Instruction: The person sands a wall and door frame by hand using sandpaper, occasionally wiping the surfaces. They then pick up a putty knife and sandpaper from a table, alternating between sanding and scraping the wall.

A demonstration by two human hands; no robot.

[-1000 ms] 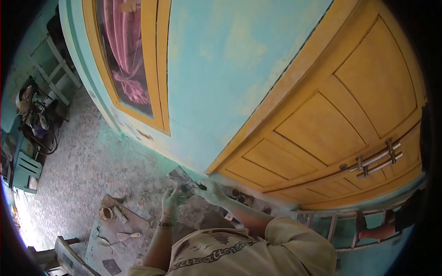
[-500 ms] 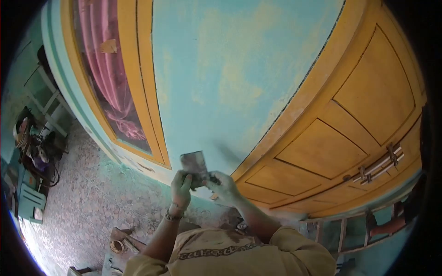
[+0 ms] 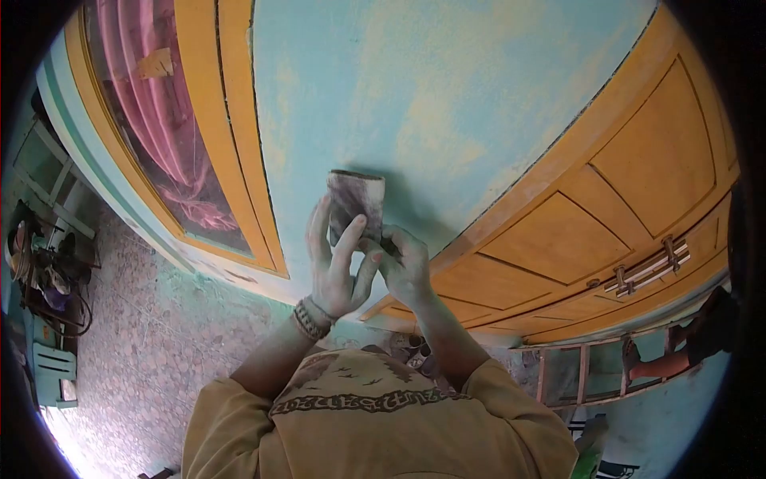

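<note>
A worn, greyish-brown piece that looks like folded sandpaper (image 3: 356, 203) is upright before the blue, yellow-patched wall (image 3: 447, 104). My right hand (image 3: 405, 265) pinches its lower end. My left hand (image 3: 339, 267), with a bracelet on the wrist, lies against the near face of the piece, its fingers apart and pointing up. Dust whitens both hands. A shadow falls on the wall right of the piece.
At left is an orange-framed window (image 3: 267, 231) with a pink curtain (image 3: 148, 96). An orange door (image 3: 558, 239) with metal handles stands at right. Another person's leg (image 3: 658, 367) rests on a ladder (image 3: 583, 371). A cluttered chair (image 3: 48, 271) is at far left.
Both hands and the piece have risen against the wall. My left fingers have gone from gripping its lower edge to spreading over its face. The view has shifted slightly.
</note>
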